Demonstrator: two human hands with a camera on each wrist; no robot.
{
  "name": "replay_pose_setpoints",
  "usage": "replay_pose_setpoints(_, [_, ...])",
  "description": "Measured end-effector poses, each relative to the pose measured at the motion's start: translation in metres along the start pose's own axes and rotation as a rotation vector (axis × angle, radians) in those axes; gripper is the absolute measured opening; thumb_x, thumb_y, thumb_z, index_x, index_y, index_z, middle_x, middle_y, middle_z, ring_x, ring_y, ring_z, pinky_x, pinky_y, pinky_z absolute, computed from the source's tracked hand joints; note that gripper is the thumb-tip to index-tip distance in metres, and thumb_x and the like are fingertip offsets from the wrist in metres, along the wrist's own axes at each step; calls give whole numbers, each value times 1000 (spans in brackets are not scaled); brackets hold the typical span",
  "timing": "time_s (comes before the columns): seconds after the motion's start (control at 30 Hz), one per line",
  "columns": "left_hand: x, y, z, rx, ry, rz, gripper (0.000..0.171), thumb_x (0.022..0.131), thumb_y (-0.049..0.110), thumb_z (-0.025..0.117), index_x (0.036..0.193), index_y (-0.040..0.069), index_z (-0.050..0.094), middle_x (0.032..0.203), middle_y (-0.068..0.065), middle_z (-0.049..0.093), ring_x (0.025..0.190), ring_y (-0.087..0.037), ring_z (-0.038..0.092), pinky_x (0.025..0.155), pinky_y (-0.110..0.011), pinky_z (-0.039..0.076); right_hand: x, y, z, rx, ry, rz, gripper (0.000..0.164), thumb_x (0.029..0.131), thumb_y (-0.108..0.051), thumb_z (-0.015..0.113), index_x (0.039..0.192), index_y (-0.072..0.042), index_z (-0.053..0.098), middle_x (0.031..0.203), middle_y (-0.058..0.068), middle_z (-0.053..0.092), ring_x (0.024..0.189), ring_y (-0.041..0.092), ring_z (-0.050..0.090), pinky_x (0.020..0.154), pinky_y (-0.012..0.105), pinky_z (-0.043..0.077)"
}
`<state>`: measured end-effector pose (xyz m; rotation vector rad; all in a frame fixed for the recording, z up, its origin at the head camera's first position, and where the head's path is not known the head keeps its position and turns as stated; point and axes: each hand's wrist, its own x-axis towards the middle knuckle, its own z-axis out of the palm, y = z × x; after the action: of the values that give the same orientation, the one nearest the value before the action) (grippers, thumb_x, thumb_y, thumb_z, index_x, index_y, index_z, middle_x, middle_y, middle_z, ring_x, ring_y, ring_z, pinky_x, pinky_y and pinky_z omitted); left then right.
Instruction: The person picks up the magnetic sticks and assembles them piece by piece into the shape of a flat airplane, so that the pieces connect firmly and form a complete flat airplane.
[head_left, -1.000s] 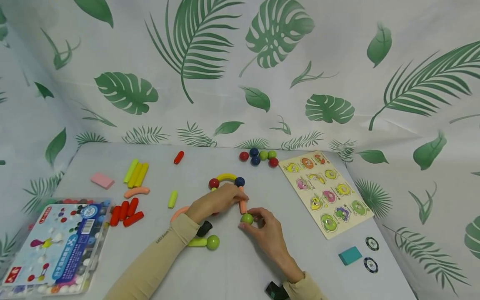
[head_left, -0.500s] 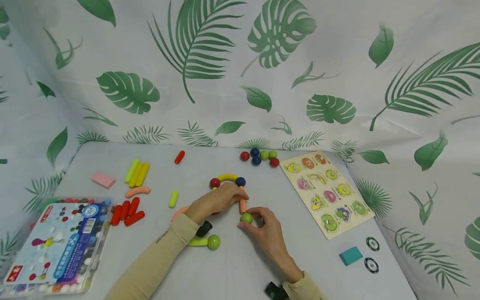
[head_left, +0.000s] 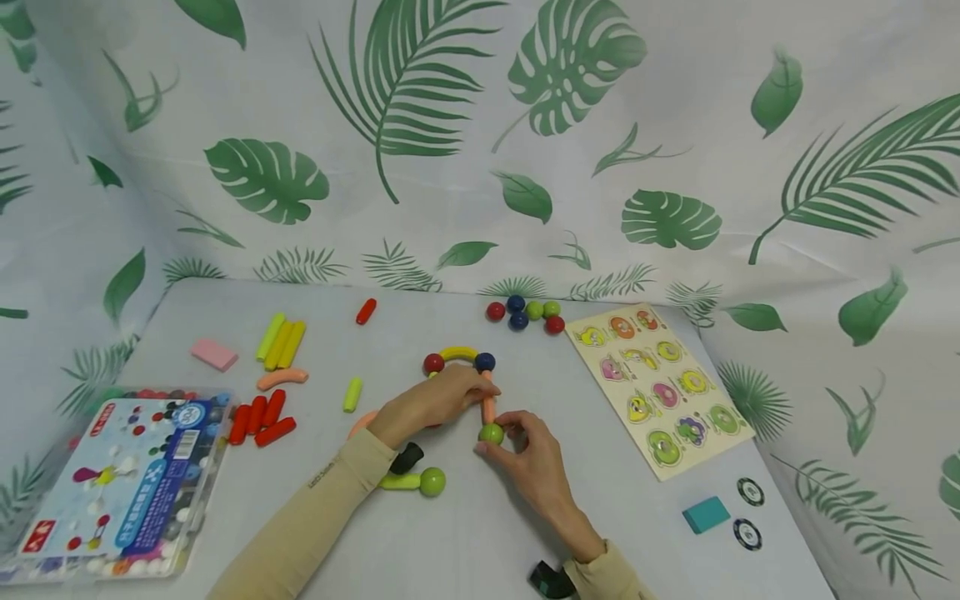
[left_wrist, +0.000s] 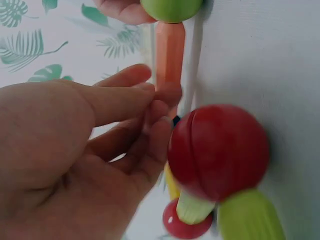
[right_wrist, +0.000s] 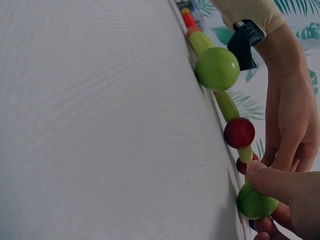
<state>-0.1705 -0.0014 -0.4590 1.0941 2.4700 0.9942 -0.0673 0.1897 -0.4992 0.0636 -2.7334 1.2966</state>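
Note:
My left hand [head_left: 438, 398] pinches a peach-coloured stick [left_wrist: 170, 55] between thumb and fingers. At the stick's near end is a green ball [head_left: 491, 434], which my right hand [head_left: 534, 458] grips with thumb and fingers. The stick's far end reaches a navy ball [head_left: 485, 362]. From there a curved yellow stick [head_left: 458, 353] runs to a red ball [head_left: 433, 363]. Another red ball [left_wrist: 222, 150], joined to lime sticks, lies beside my left hand in the left wrist view. Under my left wrist, a lime stick ends in a green ball [head_left: 432, 482]. My left forearm hides part of the chain.
A clear case [head_left: 191, 521] of coloured balls stands left, near red sticks [head_left: 275, 431], yellow sticks [head_left: 291, 345] and a pink block [head_left: 214, 354]. Loose balls [head_left: 517, 321] lie at the back. Right are a fruit-picture board [head_left: 660, 387], a teal block [head_left: 706, 515] and two chips [head_left: 747, 534].
The head view has shifted slightly, so the table things appear a little further right. Both hands keep their hold on the stick and the green ball, with hardly any movement.

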Motion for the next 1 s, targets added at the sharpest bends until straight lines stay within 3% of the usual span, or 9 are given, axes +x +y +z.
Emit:
replay_pose_setpoints(0.13, [-19,-3,-14,-31,106,-69,27,102,13,60,126,9,71,122,-4,72,115,-20,65,103,-38,51,1,-1,2,7,-14,-1,39,75,-29,91,106,-20,69,101,-7,66,92,13,57,82,29,46])
replay_pose_setpoints(0.23, [-44,-12,-28,-15,249,-142,22,100,16,64,119,8,73,105,-2,73,95,-17,64,88,-34,54,1,-2,2,5,-32,3,41,76,-30,91,108,-19,69,102,-6,66,93,13,57,82,29,46])
replay_pose_setpoints(0.3, [-65,-21,-37,14,340,-208,19,98,18,68,112,7,74,95,-2,70,86,-18,58,80,-33,52,1,-2,2,0,-45,5,42,76,-29,90,110,-19,68,103,-6,66,94,13,57,83,29,47])
replay_pose_setpoints(0.43, [-102,-40,-47,59,450,-377,21,95,22,73,107,4,73,92,-7,68,87,-23,56,79,-36,49,0,-1,0,-3,-49,14,41,77,-29,89,111,-19,67,103,-7,65,95,13,57,83,28,47])
replay_pose_setpoints(0.53, [-121,-51,-46,55,476,-472,29,95,25,73,109,-1,70,96,-12,67,91,-28,56,82,-41,49,0,1,-2,2,-35,10,41,77,-28,90,110,-19,67,103,-7,65,94,13,58,82,28,48])
replay_pose_setpoints(0.67, [-132,-59,-40,45,474,-522,36,94,29,74,107,-4,67,97,-16,65,89,-28,56,82,-42,50,0,4,-3,7,-28,-7,42,77,-27,90,111,-17,67,103,-6,65,94,13,58,82,28,47])
replay_pose_setpoints(0.8, [-137,-63,-35,39,473,-522,34,91,27,77,102,-5,68,92,-16,66,82,-25,56,77,-40,50,-1,6,-2,12,-40,-5,40,78,-28,89,110,-18,67,102,-6,65,94,13,58,82,27,47])
replay_pose_setpoints(1.0, [-139,-65,-31,62,495,-470,25,90,17,76,99,-5,70,88,-13,68,77,-23,57,74,-36,51,0,5,-3,18,-52,4,39,79,-29,89,110,-20,67,102,-7,64,94,13,58,83,26,47])
